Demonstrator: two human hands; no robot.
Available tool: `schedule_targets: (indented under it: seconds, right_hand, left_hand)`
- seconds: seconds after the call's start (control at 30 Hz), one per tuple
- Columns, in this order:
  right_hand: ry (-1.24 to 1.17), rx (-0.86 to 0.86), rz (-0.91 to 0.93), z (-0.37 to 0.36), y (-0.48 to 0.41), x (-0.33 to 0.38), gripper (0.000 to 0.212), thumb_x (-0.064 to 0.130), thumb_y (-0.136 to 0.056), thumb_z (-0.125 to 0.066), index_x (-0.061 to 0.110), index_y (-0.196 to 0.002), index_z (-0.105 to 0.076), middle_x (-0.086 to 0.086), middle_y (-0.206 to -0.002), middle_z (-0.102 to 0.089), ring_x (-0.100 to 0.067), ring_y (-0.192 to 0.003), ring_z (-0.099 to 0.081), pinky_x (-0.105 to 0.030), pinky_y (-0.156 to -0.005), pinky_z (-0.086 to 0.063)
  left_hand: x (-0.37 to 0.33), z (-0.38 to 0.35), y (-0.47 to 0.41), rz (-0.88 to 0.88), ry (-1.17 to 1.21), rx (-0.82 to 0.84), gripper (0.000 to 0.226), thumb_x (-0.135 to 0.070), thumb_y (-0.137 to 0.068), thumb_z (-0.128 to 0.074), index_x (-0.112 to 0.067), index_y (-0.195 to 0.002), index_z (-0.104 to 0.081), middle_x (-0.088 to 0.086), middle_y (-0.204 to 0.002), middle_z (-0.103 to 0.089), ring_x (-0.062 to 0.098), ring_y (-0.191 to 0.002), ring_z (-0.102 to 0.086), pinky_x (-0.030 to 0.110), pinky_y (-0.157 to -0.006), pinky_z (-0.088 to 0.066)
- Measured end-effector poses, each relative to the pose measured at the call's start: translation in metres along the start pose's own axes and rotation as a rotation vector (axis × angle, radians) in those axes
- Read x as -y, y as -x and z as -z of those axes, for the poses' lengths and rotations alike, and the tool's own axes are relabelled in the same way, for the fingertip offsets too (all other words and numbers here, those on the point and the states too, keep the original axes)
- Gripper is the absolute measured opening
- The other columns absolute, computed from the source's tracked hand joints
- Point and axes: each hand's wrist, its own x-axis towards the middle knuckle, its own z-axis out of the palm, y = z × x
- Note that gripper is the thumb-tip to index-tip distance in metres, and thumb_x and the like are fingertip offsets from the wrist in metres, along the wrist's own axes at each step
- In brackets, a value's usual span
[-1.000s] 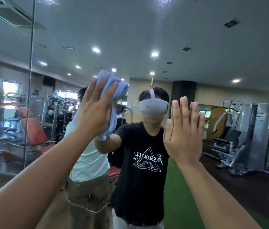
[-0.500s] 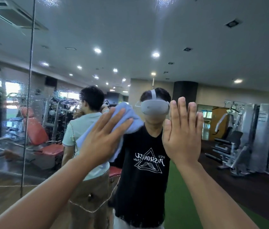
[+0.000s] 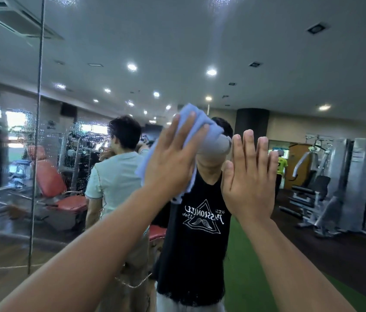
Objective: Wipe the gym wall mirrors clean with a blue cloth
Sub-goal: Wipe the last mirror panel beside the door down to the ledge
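the left hand presses the blue cloth on the mirror with straight fingers. the right hand rests flat and open at 3 o'clock of it. droplets at 9 o'clock are not yet wiped, so much is left, i think.

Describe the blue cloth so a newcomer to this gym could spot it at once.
Start at the big wall mirror, on the panel right of its vertical seam. Near its middle two hands lie flat against the glass; the blue cloth is the crumpled pale rag pressed under the left hand. The right hand beside it has nothing under it.
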Motion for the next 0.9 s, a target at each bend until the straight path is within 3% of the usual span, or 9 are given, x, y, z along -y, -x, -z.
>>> schedule_targets:
  seconds: [0.13, 0.23, 0.33, 0.47, 0.6, 0.67, 0.77, 0.83, 0.9]
  right_hand:
    - [-0.015, 0.001, 0.008, 0.001, -0.001, -0.002, 0.060, 0.036, -0.108, -0.026, 0.018, -0.165, -0.015, -0.005, -0.172, -0.011, -0.029, -0.159, -0.004, -0.049, -0.129, -0.002]
    - [-0.006, -0.011, 0.009, 0.000, -0.001, -0.001, 0.060, 0.035, -0.108, -0.027, 0.018, -0.164, -0.017, -0.006, -0.172, -0.013, -0.028, -0.159, -0.004, -0.049, -0.129, -0.003]
    - [0.006, -0.019, 0.002, 0.000, 0.000, 0.000, 0.060, 0.034, -0.107, -0.029, 0.016, -0.164, -0.019, -0.006, -0.172, -0.014, -0.029, -0.159, -0.005, -0.050, -0.129, -0.003]
    - [0.019, -0.027, 0.004, 0.000, 0.000, 0.000, 0.060, 0.033, -0.107, -0.031, 0.015, -0.164, -0.020, -0.007, -0.171, -0.015, -0.031, -0.159, -0.007, -0.051, -0.128, -0.004]
    - [0.019, -0.017, -0.001, 0.000, 0.001, 0.001, 0.060, 0.034, -0.107, -0.029, 0.015, -0.164, -0.020, -0.007, -0.172, -0.014, -0.030, -0.159, -0.006, -0.050, -0.129, -0.002]
    - [0.019, -0.014, -0.004, 0.000, 0.000, 0.000, 0.060, 0.035, -0.107, -0.027, 0.016, -0.164, -0.021, -0.007, -0.172, -0.015, -0.029, -0.159, -0.005, -0.049, -0.129, 0.000]
    - [0.005, -0.005, 0.001, 0.000, -0.001, -0.001, 0.060, 0.036, -0.108, -0.026, 0.017, -0.164, -0.019, -0.006, -0.172, -0.015, -0.028, -0.159, -0.004, -0.049, -0.129, -0.001]
    - [-0.006, 0.011, 0.006, 0.000, -0.001, -0.001, 0.060, 0.036, -0.108, -0.024, 0.018, -0.165, -0.016, -0.006, -0.172, -0.013, -0.026, -0.159, 0.000, -0.049, -0.129, -0.001]
    - [-0.014, 0.015, 0.003, 0.000, 0.000, -0.002, 0.060, 0.037, -0.108, -0.022, 0.018, -0.165, -0.014, -0.005, -0.172, -0.011, -0.025, -0.159, 0.003, -0.048, -0.129, 0.001]
  left_hand:
    - [0.003, 0.004, 0.054, -0.145, 0.039, 0.083, 0.059, -0.001, -0.091, -0.048, -0.015, -0.149, -0.046, 0.013, -0.161, -0.031, 0.037, -0.152, -0.021, 0.051, -0.122, -0.023]
    - [0.037, 0.018, 0.075, -0.186, -0.036, 0.113, 0.065, -0.002, -0.086, -0.056, -0.016, -0.148, -0.045, 0.011, -0.161, -0.032, 0.034, -0.152, -0.020, 0.048, -0.125, -0.016]
    - [0.071, 0.031, 0.064, -0.026, -0.062, 0.137, 0.085, -0.005, -0.080, -0.066, -0.020, -0.155, -0.031, 0.012, -0.165, -0.022, 0.035, -0.153, -0.012, 0.046, -0.126, -0.006]
    - [0.070, 0.036, 0.012, 0.217, 0.032, 0.014, 0.059, -0.020, -0.097, -0.044, -0.021, -0.155, -0.033, 0.008, -0.166, -0.018, 0.024, -0.154, -0.006, 0.050, -0.124, -0.016]
    - [0.030, 0.017, -0.026, 0.237, 0.039, -0.090, 0.059, -0.010, -0.096, -0.050, -0.018, -0.154, -0.036, 0.009, -0.165, -0.023, 0.023, -0.153, -0.006, 0.024, -0.124, 0.008]
    - [0.010, 0.005, -0.024, 0.188, 0.031, -0.075, 0.067, -0.005, -0.094, -0.054, -0.019, -0.156, -0.032, 0.009, -0.166, -0.019, 0.032, -0.154, -0.008, 0.028, -0.124, 0.008]
    - [-0.010, -0.003, 0.002, -0.003, 0.046, -0.017, 0.063, -0.004, -0.093, -0.052, -0.014, -0.153, -0.040, 0.014, -0.164, -0.026, 0.037, -0.153, -0.015, 0.046, -0.125, -0.015]
    - [-0.009, -0.002, 0.027, -0.077, 0.067, 0.027, 0.058, -0.001, -0.093, -0.047, -0.013, -0.150, -0.046, 0.014, -0.161, -0.031, 0.037, -0.153, -0.017, 0.049, -0.123, -0.021]
    - [0.003, 0.003, 0.051, -0.124, 0.039, 0.074, 0.060, 0.001, -0.089, -0.047, -0.013, -0.148, -0.048, 0.014, -0.160, -0.033, 0.037, -0.152, -0.020, 0.047, -0.124, -0.018]
